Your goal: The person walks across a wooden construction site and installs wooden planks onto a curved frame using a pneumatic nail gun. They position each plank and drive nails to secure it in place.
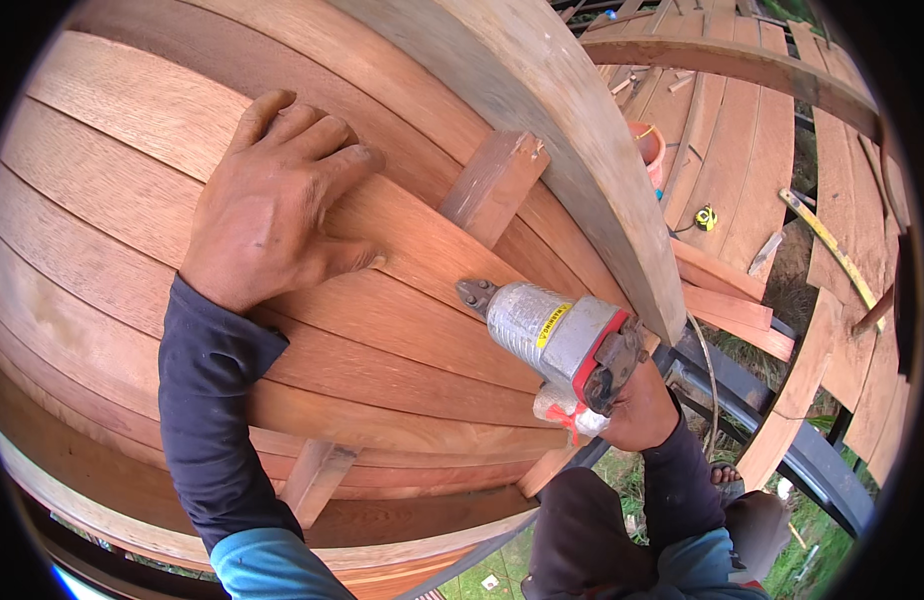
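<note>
My left hand (282, 200) presses on a curved surface of reddish-brown wooden planks, its fingers bent over the upper edge of one plank (422, 225) and its thumb flat against the face. My right hand (647, 405) grips a silver nail gun (532, 320) with a ribbed body, a red band and a yellow label. The dark nose of the gun meets the planks to the right of my left hand. Crumpled whitish wrapping with red strands (572, 412) hangs by the gun's handle. Much of my right hand is hidden behind the tool.
A wooden block (497, 185) juts out above the plank edge, and a thick grey curved beam (572, 110) rises beyond it. On boards at the right lie a tape measure (705, 217), an orange bucket (649, 150) and a yellow bar (830, 245). A hose (710, 370) hangs near my right arm.
</note>
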`<control>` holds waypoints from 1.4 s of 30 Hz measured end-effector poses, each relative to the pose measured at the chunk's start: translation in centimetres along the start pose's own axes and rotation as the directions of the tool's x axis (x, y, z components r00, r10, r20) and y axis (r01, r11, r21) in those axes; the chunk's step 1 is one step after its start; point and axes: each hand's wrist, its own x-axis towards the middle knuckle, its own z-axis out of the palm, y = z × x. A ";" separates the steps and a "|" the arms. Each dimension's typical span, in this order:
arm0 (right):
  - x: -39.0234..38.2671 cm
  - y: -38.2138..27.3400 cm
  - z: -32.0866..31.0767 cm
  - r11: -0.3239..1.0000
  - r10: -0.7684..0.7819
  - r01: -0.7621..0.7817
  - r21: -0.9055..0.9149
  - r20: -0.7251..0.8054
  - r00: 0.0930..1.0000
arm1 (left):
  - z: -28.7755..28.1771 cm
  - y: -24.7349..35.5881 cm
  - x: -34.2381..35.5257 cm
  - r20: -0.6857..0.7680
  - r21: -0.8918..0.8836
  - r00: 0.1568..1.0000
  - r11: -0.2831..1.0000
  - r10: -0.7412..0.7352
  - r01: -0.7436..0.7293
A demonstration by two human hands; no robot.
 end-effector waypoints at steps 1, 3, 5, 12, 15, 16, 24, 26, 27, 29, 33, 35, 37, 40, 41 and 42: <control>0.0 -0.3 0.0 0.999 0.042 -0.042 0.022 0.006 0.999 | 0.1 -0.1 -0.1 0.001 0.002 1.000 1.000 0.005 -0.005; 0.2 0.3 0.4 1.000 -0.009 0.010 0.017 -0.032 0.999 | 0.1 -0.1 -0.1 0.003 0.007 1.000 1.000 0.011 -0.011; 0.1 0.4 0.7 0.999 0.006 -0.004 0.044 -0.049 0.999 | 0.1 -0.2 0.0 0.004 0.012 1.000 1.000 0.012 -0.012; 0.3 0.8 0.6 0.998 -0.065 0.064 -0.026 -0.054 0.996 | 0.4 -0.3 -0.1 -0.012 0.004 1.000 1.000 0.008 -0.008; 0.1 0.6 0.6 0.997 -0.076 0.075 -0.019 -0.042 0.996 | 0.4 -0.2 0.0 -0.007 0.006 1.000 1.000 0.009 -0.009; 0.0 0.5 0.5 0.997 -0.073 0.072 -0.009 -0.033 0.997 | 0.3 -0.2 0.0 0.001 0.002 1.000 1.000 0.005 -0.005; 0.2 0.0 0.4 1.000 -0.008 0.008 -0.024 -0.034 0.999 | 0.2 0.0 0.1 0.002 -0.018 1.000 1.000 0.004 -0.004; 0.2 0.0 0.4 0.999 -0.009 0.007 -0.052 -0.031 0.999 | 0.2 -0.1 0.1 0.014 -0.019 1.000 1.000 -0.002 0.002; 0.3 0.4 0.5 0.997 -0.033 0.031 -0.075 -0.031 0.999 | 0.3 -0.1 0.1 0.016 -0.017 1.000 1.000 -0.001 0.002; 0.3 0.3 0.5 0.998 -0.017 0.015 -0.059 -0.031 0.999 | 0.3 -0.1 0.1 0.017 -0.013 1.000 1.000 0.001 -0.001; -0.1 1.1 1.0 0.990 -0.059 0.045 -0.134 -0.105 0.993 | 0.2 0.3 0.3 0.046 -0.010 0.998 0.999 -0.036 0.036; -0.6 1.1 1.1 0.991 -0.068 0.044 -0.122 -0.194 0.979 | 0.4 0.3 0.1 0.028 -0.009 0.999 1.000 -0.030 0.030; -1.1 0.0 0.6 0.996 0.061 -0.042 0.076 -0.267 0.962 | 0.5 0.2 0.1 0.007 -0.003 1.000 1.000 -0.018 0.018; -0.4 1.4 -0.5 0.996 -0.023 0.003 -0.094 -0.212 0.977 | 0.8 0.2 0.3 -0.033 -0.011 0.999 1.000 -0.019 0.019; -0.4 1.7 -0.6 0.993 -0.042 0.019 -0.114 -0.201 0.979 | 0.9 0.3 0.4 -0.048 -0.016 0.999 1.000 -0.022 0.021; -0.3 1.6 -0.3 1.000 0.001 0.001 0.008 -0.232 0.973 | 0.9 0.3 0.4 -0.052 -0.009 0.998 1.000 -0.020 0.019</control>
